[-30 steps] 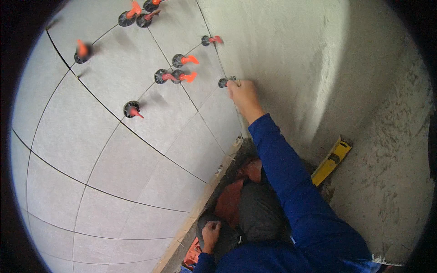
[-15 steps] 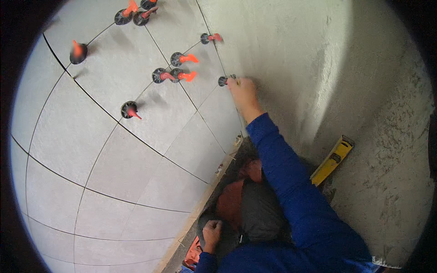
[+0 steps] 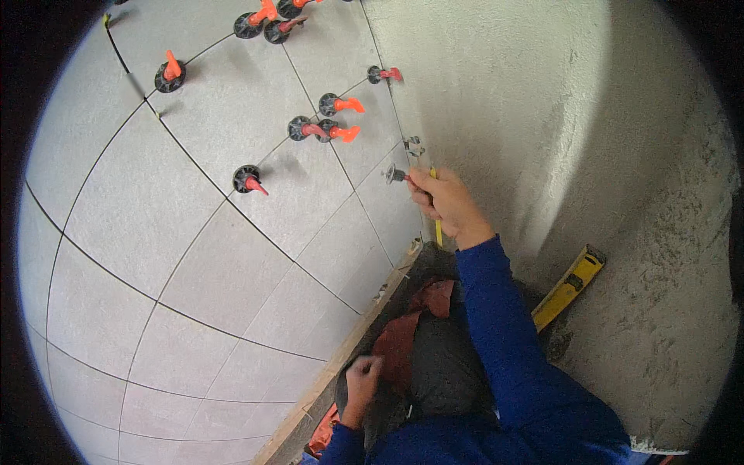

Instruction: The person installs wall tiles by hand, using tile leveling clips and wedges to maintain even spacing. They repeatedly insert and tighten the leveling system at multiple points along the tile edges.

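My right hand (image 3: 448, 203) is closed on a tile-levelling spacer (image 3: 397, 175) with a dark round base and red handle, held apart from the joint by the tiled surface's right edge. A thin yellow stick, like a pencil (image 3: 439, 231), passes behind the fingers; whether they grip it I cannot tell. Just above the hand, small grey bits (image 3: 415, 146) sit at the tile edge. My left hand (image 3: 362, 390) is curled near my knee, slightly blurred, its contents hidden. Several similar spacers, such as one at the middle joint (image 3: 248, 180), stand on the pale tiles (image 3: 263, 232).
A rough grey plastered wall (image 3: 496, 101) meets the tiles at the right. A yellow spirit level (image 3: 570, 287) leans beside my right arm. A wooden strip (image 3: 341, 353) runs along the tiles' lower edge, with a red-orange thing (image 3: 324, 434) below it.
My right hand has come away from the tile edge, down and right, with the spacer now off the surface. The left hand has shifted slightly. The view has moved a little.
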Demonstrator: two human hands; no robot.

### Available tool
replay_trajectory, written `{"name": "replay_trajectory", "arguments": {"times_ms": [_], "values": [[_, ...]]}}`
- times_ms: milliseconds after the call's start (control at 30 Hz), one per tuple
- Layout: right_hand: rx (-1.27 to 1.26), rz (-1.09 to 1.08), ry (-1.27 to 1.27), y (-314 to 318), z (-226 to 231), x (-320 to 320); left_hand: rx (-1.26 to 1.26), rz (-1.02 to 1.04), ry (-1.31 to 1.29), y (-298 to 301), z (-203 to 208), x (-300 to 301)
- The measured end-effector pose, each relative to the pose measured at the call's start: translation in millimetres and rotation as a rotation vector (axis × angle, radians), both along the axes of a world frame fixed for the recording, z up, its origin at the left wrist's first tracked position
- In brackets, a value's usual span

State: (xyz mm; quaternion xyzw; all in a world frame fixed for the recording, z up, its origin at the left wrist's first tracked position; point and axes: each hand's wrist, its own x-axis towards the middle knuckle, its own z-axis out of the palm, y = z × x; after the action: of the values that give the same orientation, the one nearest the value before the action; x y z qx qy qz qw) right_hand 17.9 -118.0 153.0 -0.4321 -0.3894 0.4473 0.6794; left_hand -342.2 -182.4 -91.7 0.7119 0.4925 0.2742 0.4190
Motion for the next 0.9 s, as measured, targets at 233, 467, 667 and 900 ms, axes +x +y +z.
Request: {"name": "replay_trajectory", "arguments": {"times_ms": [233,467,667,900], "values": [[0.061,0.061,-0.305,-5.5,12.9,-23.6,-0.096,-0.134,-0.826,60.3,204.5,126.8],[0.152,-0.515,-0.894,1.8,53.1,-17.8,-0.743,-0.038,-1.252,86.7,292.6,181.7],[0.185,-0.986,-0.882,46.0,99.7,13.5,-0.846,-0.159,-1.145,97.4,286.6,188.4],[0.125,-0.917,-1.032,62.2,119.6,24.7,-0.553,-0.217,-1.010,150.0,327.3,263.0]]}}
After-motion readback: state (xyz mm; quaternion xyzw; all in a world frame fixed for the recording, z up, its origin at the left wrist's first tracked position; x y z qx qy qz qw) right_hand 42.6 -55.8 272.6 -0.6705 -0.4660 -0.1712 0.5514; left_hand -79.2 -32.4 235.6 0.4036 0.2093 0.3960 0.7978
